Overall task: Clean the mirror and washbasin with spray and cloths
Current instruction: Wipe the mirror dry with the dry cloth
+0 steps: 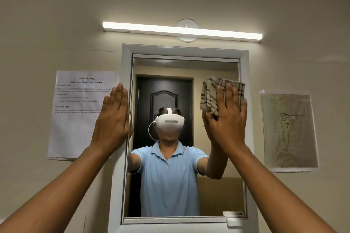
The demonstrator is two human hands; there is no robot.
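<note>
Both flat: right hand (pixel 226 117) presses checked cloth (pixel 212 92) onto mirror (pixel 170 70), left hand (pixel 113 119) braces the frame (pixel 126 81) (steadying, likely).

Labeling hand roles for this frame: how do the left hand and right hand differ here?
The left hand lies bare on the mirror's white frame at its left edge; the right hand presses a checked cloth against the mirror glass. So the left hand covers nothing, while the cloth sticks out above and left of the right hand. Shared: both are raised at similar height, flat, with straight fingers pointing up.
</note>
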